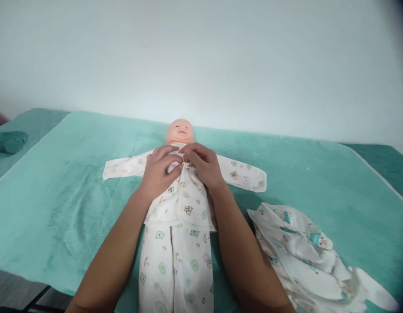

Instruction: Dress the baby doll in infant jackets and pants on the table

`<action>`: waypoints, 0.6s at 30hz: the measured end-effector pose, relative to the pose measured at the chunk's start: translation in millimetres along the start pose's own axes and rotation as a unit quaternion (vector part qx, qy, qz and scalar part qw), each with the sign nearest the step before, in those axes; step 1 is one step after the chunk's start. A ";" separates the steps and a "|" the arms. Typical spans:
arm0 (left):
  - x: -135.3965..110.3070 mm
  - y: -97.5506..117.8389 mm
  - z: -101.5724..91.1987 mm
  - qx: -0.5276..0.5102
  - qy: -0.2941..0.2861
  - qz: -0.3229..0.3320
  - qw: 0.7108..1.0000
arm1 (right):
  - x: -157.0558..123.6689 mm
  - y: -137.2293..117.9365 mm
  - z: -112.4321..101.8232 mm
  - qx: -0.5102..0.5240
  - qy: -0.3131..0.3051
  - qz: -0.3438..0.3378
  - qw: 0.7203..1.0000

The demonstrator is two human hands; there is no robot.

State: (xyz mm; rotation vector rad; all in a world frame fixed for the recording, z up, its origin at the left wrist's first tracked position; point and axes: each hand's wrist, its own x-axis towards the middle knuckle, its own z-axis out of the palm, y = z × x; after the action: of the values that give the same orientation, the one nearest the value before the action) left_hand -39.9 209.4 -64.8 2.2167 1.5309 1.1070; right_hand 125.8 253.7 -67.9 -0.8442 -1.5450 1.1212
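Grips of L hand (159,168) & R hand (204,164) pinch front edges of doll top (188,205), wide blanket (74,182) around.

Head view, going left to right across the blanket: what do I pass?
dark green bundle → one sleeve → left hand → right hand, both hands pinching the front of the doll's shirt → other sleeve → crumpled printed garment

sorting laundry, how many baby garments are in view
3: a top and trousers on the doll, a crumpled heap beside it; the heap may hide more.
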 end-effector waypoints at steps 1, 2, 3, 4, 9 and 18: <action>-0.4 -0.3 0.8 0.006 0.005 0.006 1.000 | -0.2 0.1 -0.1 0.005 -0.002 -0.006 1.000; -0.8 -0.7 1.6 0.009 0.010 0.011 1.000 | -0.3 0.2 -0.1 0.011 -0.005 -0.012 1.000; -1.2 -1.2 2.4 0.007 0.014 0.014 1.000 | -0.4 -0.1 -0.1 0.014 -0.012 -0.017 1.000; -1.6 -1.8 2.8 0.000 0.019 0.013 1.000 | -0.4 -0.7 -0.1 0.016 -0.019 -0.022 0.999; -2.6 -4.7 -4.7 -0.110 0.011 -0.004 0.994 | -2.7 -15.7 -5.4 -0.056 -0.042 -0.024 0.997; -7.7 -11.2 -31.8 -0.124 -0.169 0.045 0.977 | -41.3 -41.5 -10.0 -0.201 -0.114 -0.011 0.973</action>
State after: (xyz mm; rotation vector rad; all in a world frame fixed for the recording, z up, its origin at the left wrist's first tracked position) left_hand -71.0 200.4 -52.7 2.1792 1.1010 0.8351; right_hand 146.6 204.9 -41.1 -0.9864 -2.0119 0.9253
